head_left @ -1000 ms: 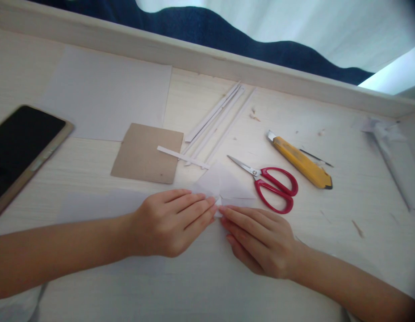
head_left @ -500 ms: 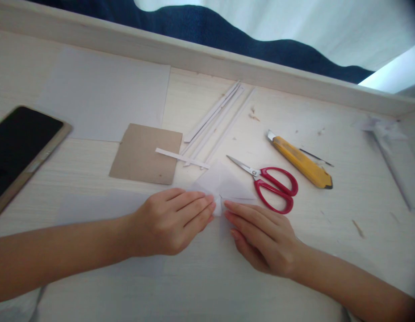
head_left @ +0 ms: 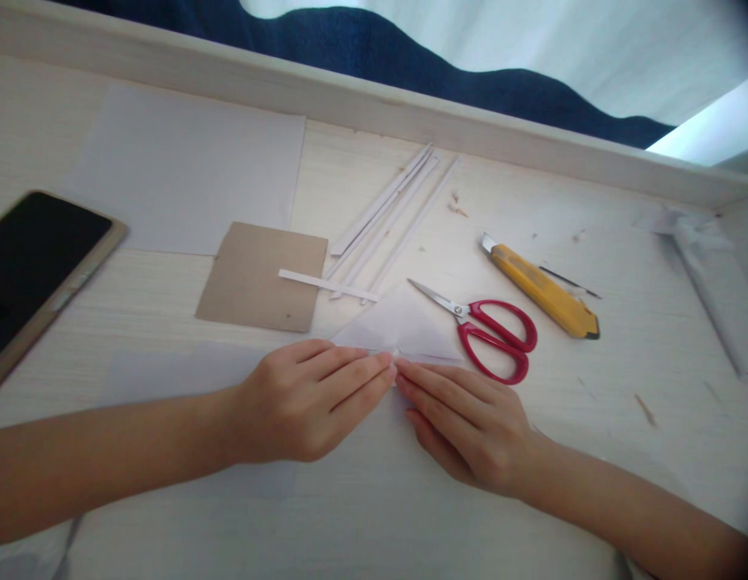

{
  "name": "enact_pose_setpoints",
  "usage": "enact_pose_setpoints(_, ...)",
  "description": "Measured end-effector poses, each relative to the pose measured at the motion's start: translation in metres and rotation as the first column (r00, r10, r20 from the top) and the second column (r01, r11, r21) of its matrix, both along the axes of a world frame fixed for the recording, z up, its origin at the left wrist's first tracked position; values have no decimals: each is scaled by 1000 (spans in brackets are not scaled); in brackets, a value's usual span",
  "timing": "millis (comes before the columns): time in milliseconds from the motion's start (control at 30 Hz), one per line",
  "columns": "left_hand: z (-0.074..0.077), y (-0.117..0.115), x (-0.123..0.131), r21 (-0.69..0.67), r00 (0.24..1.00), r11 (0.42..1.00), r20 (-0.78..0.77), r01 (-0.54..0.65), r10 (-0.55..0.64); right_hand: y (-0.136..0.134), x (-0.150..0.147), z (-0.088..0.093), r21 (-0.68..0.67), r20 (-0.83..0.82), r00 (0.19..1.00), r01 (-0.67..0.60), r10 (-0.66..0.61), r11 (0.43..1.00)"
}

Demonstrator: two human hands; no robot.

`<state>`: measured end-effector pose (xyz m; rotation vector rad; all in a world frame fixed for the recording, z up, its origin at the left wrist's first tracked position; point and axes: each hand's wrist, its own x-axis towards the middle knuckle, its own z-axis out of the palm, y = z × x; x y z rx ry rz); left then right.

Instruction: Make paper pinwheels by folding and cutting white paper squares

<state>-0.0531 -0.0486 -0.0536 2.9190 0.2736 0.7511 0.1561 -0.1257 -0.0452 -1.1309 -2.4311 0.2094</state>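
Pale wood makes up the table, on which everything is laid out. At the far left a dark-screened phone is seen lying flat, and just beside it a large white sheet is spread toward the raised back rim. A brown cardboard square is overlapped onto the near corner of that sheet, and a single paper strip is laid across its right edge. A bundle of long paper strips is set slantwise just beyond. Nearer the body, the left hand is held flat, its fingers straight and laid side by side, with the tips pressed down on the near edge of the folded white paper. This folded paper is found just ahead of both sets of fingertips, between the cardboard square and the scissors, its pointed shape spreading away from the hands. The right hand is likewise flattened, fingers together, its tips touching those of the left hand on the same near edge; the thumbs are hidden. Red-handled scissors are left closed just beside the paper, and a yellow utility knife is placed beyond them. A rolled paper piece is seen at the far right.
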Motion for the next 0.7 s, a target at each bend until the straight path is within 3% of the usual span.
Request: enact_pose_setpoints(700, 0, -1, -1, 91, 1000, 996, -22, 11, -9, -2, 1, 0, 18, -10, 1000, 0, 0, 1000)
